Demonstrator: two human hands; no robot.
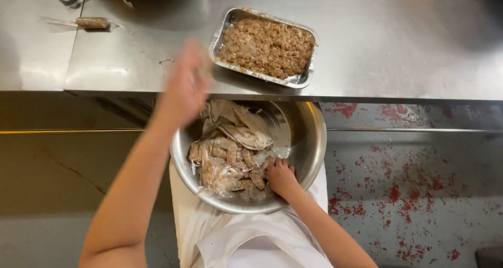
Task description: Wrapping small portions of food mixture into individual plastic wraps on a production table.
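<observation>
Steel bowl (309, 142) sits near, in the lap; the right hand (281, 177) digs in, fingers curled round a wrapped sausage (257, 178), probably soft, slick, best pinched mid-length. Farther left, the left hand (186, 84) is blurred, grip unclear, before the foil tray (304, 79).

The person wears a white apron (246, 242), with both forearms bare and no gloves on the hands.
</observation>
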